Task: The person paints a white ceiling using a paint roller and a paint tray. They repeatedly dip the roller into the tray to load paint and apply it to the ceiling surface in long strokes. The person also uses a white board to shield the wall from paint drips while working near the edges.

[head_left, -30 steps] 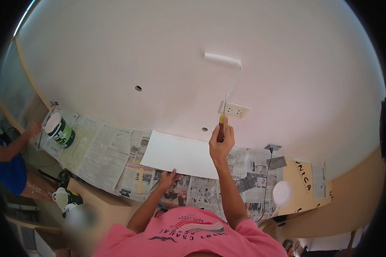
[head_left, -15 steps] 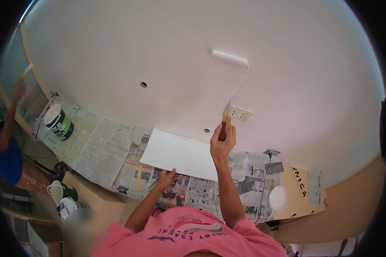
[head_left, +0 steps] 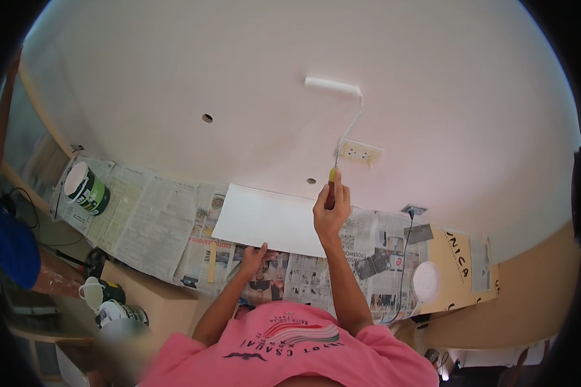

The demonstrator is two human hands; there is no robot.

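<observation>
My right hand [head_left: 331, 216] grips the dark red and yellow handle of a paint roller [head_left: 333, 85]. Its white sleeve is against or close to the pale wall [head_left: 271, 51]; contact cannot be told. The wire frame runs just left of a socket plate [head_left: 360, 153], which looks covered with tape. Fingers apart, my left hand [head_left: 254, 260] rests on newspaper [head_left: 150, 205] at the near edge of a white sheet [head_left: 265, 220], holding nothing. Part of that sheet is hidden behind my right hand and forearm.
A paint bucket [head_left: 91, 193] stands far left on the newspaper. Several containers sit lower left beside a cardboard box [head_left: 145, 293]. A co-worker in blue [head_left: 10, 238] is at the left edge. On the right are a white round lid [head_left: 426, 281], cardboard [head_left: 458, 264] and a black cable [head_left: 403, 271].
The roller has come slightly down the wall and a little left, with my right hand still around it. The co-worker's arm has risen. My left hand stays near the sheet's edge.
</observation>
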